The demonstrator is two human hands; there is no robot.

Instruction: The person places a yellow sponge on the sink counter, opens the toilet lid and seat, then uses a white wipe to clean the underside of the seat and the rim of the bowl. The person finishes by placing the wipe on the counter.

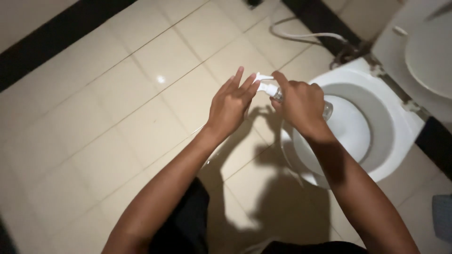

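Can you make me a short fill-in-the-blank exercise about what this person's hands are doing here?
1. The right hand grips a clear spray ____.
2. The left hand's fingers touch the bottle's white ____.
3. Both hands are beside an open white ____.
4. The floor is covered in pale ____.

Missing words: bottle; nozzle; toilet; tiles

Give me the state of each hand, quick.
Left hand: open, fingers at the spray bottle's white nozzle.
Right hand: closed around the clear spray bottle.
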